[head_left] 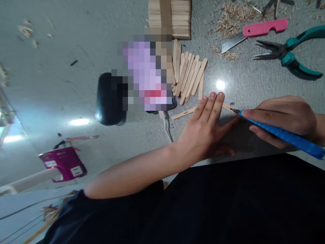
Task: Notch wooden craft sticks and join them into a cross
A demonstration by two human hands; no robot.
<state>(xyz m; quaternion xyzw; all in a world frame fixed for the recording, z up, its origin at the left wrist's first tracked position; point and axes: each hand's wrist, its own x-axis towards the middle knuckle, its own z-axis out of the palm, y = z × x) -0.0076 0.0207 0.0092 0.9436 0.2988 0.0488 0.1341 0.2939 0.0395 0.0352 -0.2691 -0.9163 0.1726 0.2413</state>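
The lettering on one handle of the teal-and-black pliers (282,51), toward the far right corner of the tabletop (86,44), is too small to make out for certain; so are the markings on the purple block (65,161) at the left. A wooden stick (228,107) lies not far in from the near edge, its visible end slanting right and slightly toward that edge. The left hand (207,120) lies over it with three fingers extended side by side, another stretched toward the blue-handled tool (284,133). The right hand (286,115) is closed around this tool, whose long axis runs obliquely, tip leftward and away from the near edge, meeting the stick. A slotted stick (181,114) emerges left of the fingers (whether it is a separate piece, I cannot tell). Beyond lie loose sticks (189,76) and a pink-handled knife (265,28).
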